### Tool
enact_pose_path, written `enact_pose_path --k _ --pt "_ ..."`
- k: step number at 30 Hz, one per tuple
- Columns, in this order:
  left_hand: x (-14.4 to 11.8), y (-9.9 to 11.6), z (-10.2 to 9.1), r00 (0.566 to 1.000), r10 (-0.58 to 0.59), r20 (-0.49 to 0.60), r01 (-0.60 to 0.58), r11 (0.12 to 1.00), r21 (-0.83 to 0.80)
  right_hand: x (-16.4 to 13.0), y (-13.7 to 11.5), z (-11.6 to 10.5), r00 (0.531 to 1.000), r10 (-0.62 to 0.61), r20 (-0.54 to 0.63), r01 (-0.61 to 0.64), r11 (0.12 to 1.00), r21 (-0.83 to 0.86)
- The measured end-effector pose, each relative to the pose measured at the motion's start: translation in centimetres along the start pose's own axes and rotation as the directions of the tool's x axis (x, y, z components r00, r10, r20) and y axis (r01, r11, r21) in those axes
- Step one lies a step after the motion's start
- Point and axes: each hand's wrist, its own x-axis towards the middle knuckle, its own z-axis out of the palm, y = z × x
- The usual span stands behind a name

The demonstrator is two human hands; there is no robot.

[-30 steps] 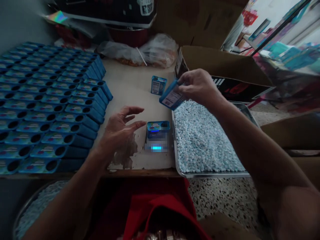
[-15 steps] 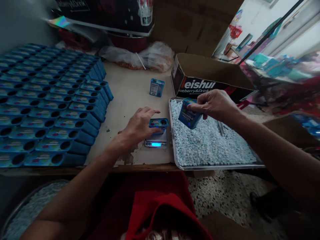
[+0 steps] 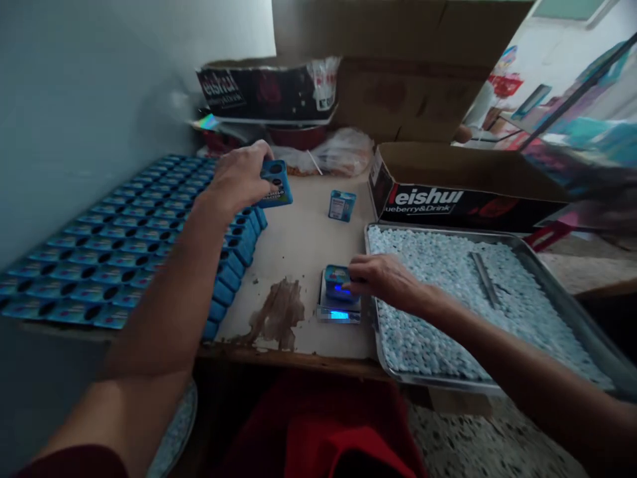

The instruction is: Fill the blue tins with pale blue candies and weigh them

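Over the right edge of the rows of blue candy boxes [image 3: 124, 236], my left hand [image 3: 243, 172] grips one blue candy box [image 3: 279, 182], tilted, its round dark hole near the top. On the small digital scale [image 3: 339, 315], whose display glows blue, stands another blue box [image 3: 336, 279]. My right hand [image 3: 375, 275] has its fingers closed on that box's right side. Beside the scale lies a metal tray [image 3: 383, 364] filled with small pale blue and white candies [image 3: 438, 312]. A further box [image 3: 341, 206] stands apart on the table, behind the scale.
A metal strip [image 3: 484, 279] lies on the candies. Behind the tray is an open black cardboard carton [image 3: 448, 206], with a second carton [image 3: 269, 93] farther back. A clear plastic bag [image 3: 343, 153] rests at the table's back. A round container [image 3: 174, 431] of candies sits below, at left.
My left hand has left the scale and moved up and left with a box. My right hand has brought its box from above the tray onto the scale. The view has shifted.
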Motion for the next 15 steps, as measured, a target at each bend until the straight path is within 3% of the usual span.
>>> enact_pose_path --k 2,4,7,10,12,15 --pt "3.8 -2.1 0.0 0.999 0.025 0.022 -0.025 1.0 0.002 -0.1 0.5 0.4 0.999 -0.039 0.029 0.038 0.998 0.041" --pt "7.2 -4.2 1.2 0.998 0.051 0.026 -0.05 0.998 -0.037 -0.6 1.3 0.4 1.0 -0.029 0.002 0.029 0.996 0.083" --pt "10.6 -7.5 4.4 0.998 0.051 0.041 -0.046 0.992 -0.115 -2.6 2.7 -0.2 0.982 0.134 -0.136 -0.103 0.972 0.212" --pt "11.6 -10.8 8.2 0.986 0.047 0.161 -0.018 0.984 -0.175 -6.1 4.9 -1.2 0.871 0.425 -0.246 -0.346 0.887 0.306" --pt "11.5 -13.1 10.4 0.966 0.02 0.256 0.03 0.981 -0.193 -8.8 6.6 -1.6 0.789 0.556 -0.26 -0.51 0.83 0.227" --pt "11.4 -16.4 12.9 0.923 -0.091 0.375 0.151 0.979 -0.135 -12.3 8.8 -1.5 0.779 0.597 -0.192 -0.614 0.788 -0.039"
